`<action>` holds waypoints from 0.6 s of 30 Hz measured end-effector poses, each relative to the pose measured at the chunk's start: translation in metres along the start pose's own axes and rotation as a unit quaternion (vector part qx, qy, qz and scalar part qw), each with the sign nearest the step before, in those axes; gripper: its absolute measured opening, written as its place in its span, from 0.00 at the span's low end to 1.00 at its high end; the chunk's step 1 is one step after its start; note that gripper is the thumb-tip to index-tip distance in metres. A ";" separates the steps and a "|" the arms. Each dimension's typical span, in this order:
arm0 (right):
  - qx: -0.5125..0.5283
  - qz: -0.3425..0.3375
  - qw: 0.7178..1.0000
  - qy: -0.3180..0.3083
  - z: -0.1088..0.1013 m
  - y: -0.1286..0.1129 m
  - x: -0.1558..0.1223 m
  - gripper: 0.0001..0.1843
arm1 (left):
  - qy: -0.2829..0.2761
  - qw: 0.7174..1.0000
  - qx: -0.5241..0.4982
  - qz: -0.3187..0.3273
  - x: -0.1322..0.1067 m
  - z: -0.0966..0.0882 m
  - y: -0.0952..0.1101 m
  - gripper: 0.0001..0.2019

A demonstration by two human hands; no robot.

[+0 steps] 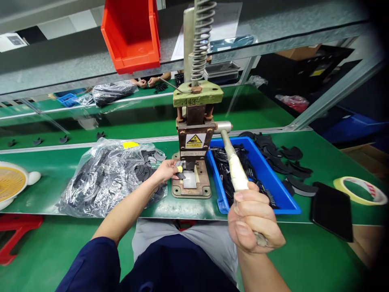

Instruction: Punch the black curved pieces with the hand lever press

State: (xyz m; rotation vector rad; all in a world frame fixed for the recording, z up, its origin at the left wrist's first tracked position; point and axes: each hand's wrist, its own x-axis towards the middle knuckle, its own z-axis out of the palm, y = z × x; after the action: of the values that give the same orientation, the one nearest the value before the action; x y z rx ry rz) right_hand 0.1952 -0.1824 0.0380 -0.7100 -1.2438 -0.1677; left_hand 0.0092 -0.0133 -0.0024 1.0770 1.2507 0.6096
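Observation:
In the head view my right hand [253, 219] is wrapped around the taped lever [234, 162] of a hand press [196, 138]. The lever slants down toward me from the press's right side. My left hand [166, 170] pinches a small dark plastic part [180, 175] at the press base [191, 192], just under the ram. Yellow wrapping shows on a fingertip of that hand. Part of the piece is hidden by my fingers and the ram. Left of the press lies a clear plastic bag [112, 178] full of dark curved parts.
A blue bin [288, 207] of black parts stands right of the press, with loose curved parts [299, 184], a black phone-like slab [332, 211] and a tape roll [360, 190] beyond. A red bin [136, 65] hangs above. Another person's hands [147, 82] show across the bench; a fan [12, 182] sits left.

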 end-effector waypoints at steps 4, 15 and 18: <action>0.006 -0.016 1.000 -0.006 0.000 -0.002 0.002 0.10 | -0.003 0.999 0.015 -0.028 0.003 -0.001 0.002 0.14; 0.021 -0.001 0.999 0.049 0.010 -0.006 0.003 0.14 | 0.030 0.985 0.019 -0.171 0.002 0.004 0.016 0.10; 0.028 0.000 0.999 0.034 0.008 -0.007 0.002 0.14 | 0.045 0.985 0.034 -0.163 0.005 0.005 0.014 0.10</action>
State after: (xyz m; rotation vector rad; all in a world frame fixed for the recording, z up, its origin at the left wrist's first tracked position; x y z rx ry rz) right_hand 0.1865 -0.1826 0.0433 -0.6517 -1.1795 -0.1551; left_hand 0.0176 -0.0045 0.0073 0.8823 1.4981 0.3705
